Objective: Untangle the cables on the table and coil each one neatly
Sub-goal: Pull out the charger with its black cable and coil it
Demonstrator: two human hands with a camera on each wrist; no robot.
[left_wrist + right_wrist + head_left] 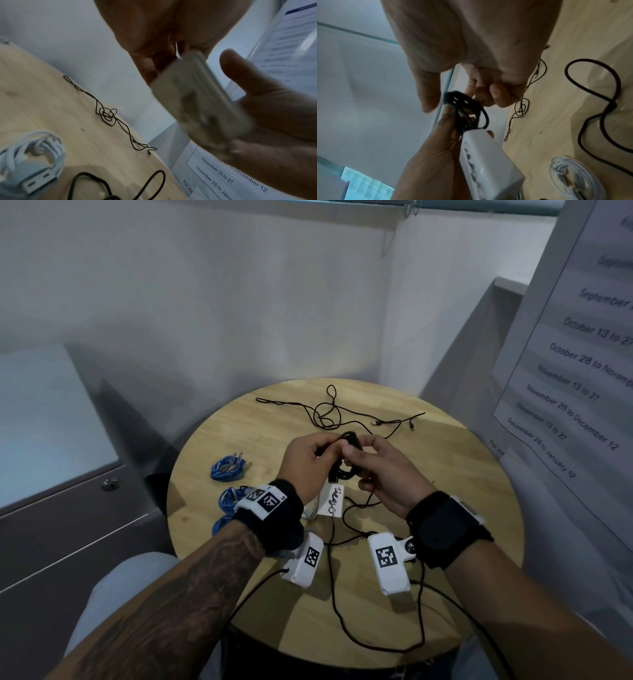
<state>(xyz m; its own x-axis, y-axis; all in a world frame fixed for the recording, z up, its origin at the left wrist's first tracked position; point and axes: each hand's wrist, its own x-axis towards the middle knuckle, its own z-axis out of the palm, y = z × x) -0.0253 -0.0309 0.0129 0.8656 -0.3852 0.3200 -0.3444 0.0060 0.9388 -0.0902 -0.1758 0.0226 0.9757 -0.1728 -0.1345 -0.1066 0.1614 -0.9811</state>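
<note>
2 hands raised over round wooden table (pixel 445 474), centre: left hand (pixel 308 463) and right hand (pixel 383 470) both grasp black cable coil (pixel 349 440) with white adapter (pixel 331 500) hanging below. Thin black cable (pixel 325 414) tangled at far side; blue coils (pixel 227 467) at left.

A blurry white adapter (pixel 202 102) is held between both hands; thin black cable (pixel 109 116) is seen tangled at 9 o'clock.
</note>
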